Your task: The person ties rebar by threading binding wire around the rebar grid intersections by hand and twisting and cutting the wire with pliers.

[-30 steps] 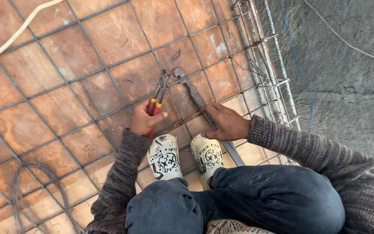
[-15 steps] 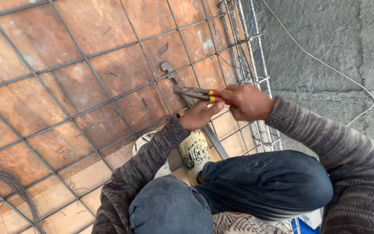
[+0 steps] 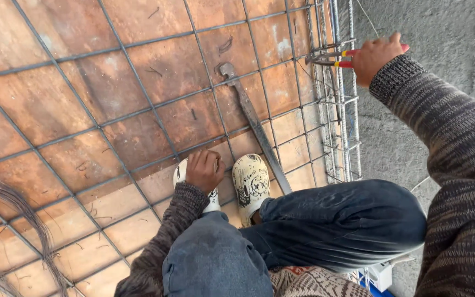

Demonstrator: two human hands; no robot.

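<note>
Head view looks down on a crouching person over a rebar grid [image 3: 138, 110] laid on rusty brown formwork panels. At about one o'clock the right hand [image 3: 377, 55] is clenched around red-and-yellow-handled pliers [image 3: 331, 58], whose tips meet the upright rebar cage [image 3: 339, 121] beside the grey concrete wall [image 3: 441, 33]. Near six o'clock the left hand [image 3: 204, 170] is curled shut, resting on a white patterned shoe [image 3: 251, 184]. A long metal bar tool [image 3: 251, 118] lies across the grid between them. Loose tie wire [image 3: 12, 209] curls at eight o'clock.
</note>
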